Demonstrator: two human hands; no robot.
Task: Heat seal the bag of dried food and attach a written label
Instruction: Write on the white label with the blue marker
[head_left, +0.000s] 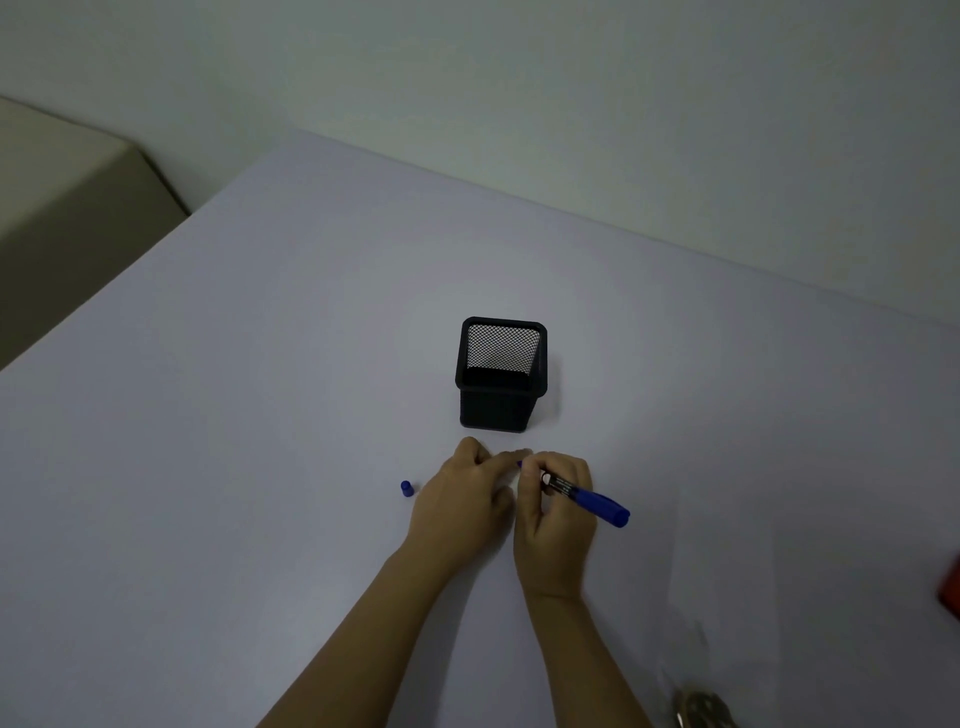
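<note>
I judge the label is being written: my right hand (556, 512) grips the uncapped blue marker (592, 499), my left hand (462, 493) presses down, fingers curled; sealing state unseen.

An office-like desk — pale table (260, 415), mesh pen holder (500, 376), bare wall (571, 104).

head view | worn high, faces forward and down | table (260, 415) near, wall beyond

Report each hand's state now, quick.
Left hand: fingers curled, pressed down by the marker's tip; anything beneath is hidden.
Right hand: closed on the uncapped blue marker pen.
</note>
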